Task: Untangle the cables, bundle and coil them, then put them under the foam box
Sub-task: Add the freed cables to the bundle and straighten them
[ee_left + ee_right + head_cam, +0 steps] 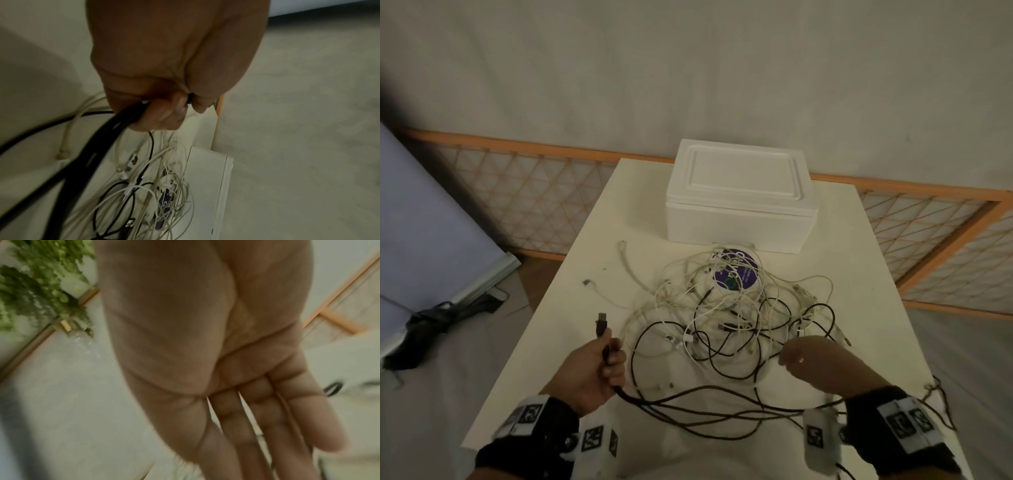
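A tangle of white and black cables (736, 315) lies in the middle of the white table (571, 308). Behind it stands the white foam box (739, 198), lid on. My left hand (599, 366) grips a black cable (688, 404) near its USB plug (602, 320), which sticks up past my fist; several black strands trail from my left hand (164, 104) toward the right. My right hand (815, 356) hovers over the tangle's near right side with straight fingers (267, 426), holding nothing.
A round purple-and-white label (734, 274) lies under the cables in front of the box. An orange lattice screen (534, 192) runs behind the table. A blue panel (424, 219) and dark gear (424, 329) sit on the floor at left. Green foliage (35, 285) shows in the right wrist view.
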`<state>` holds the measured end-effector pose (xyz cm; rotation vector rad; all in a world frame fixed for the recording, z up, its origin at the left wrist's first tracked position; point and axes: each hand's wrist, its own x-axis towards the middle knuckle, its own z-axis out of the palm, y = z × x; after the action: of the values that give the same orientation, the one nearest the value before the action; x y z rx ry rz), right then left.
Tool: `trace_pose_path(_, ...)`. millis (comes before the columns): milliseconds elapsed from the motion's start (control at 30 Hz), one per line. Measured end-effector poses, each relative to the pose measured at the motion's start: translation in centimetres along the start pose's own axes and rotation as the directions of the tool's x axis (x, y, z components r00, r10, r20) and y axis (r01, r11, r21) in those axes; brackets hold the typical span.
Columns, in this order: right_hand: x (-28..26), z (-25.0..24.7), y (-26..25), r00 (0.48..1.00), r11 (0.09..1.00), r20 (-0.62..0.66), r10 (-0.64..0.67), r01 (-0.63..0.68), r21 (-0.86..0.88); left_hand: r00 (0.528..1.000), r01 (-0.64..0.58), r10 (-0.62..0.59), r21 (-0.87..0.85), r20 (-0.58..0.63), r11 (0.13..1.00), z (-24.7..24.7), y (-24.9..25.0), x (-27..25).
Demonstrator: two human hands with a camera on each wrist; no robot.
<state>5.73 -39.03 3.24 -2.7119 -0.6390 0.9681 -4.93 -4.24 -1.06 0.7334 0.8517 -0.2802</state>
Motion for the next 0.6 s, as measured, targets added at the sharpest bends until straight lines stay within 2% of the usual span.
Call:
trace_pose_path(133, 3.5, 2.2, -7.7, 0.966, 0.968, 0.094, -0.241, 0.246, -0.047, 0.999, -0.051, 0.052, 0.063, -0.014, 0.997, 0.3, -0.4, -0.6)
trace_pose_path(267, 7.8, 4.4, -12.4, 0.923, 0.921, -0.010, -0.384, 0.383, -0.064, 0.996, -0.072, 0.073, 0.021, -0.049, 0.997, 0.3, -0.8, -0.9)
trace_pose_path(367, 11.7, 5.1, -13.4, 0.950, 0.954, -0.104, -0.295, 0.288, -0.080, 0.996, -0.075, 0.079, 0.066, -0.049, 0.995, 0.4, -0.9, -1.4)
trace_pose_path(467, 14.1, 5.2, -12.5, 0.974, 0.948, -0.040, -0.223, 0.208, -0.239, 0.995, -0.093, 0.095, 0.081, -0.028, 0.992, 0.5, -1.0, -2.1)
trace_pose_path(600, 15.2, 5.1, -11.9, 0.980, 0.948, -0.079, -0.184, 0.156, -0.276, 0.989, -0.150, 0.150, 0.105, 0.009, 0.983, 0.0, -0.9, -2.8)
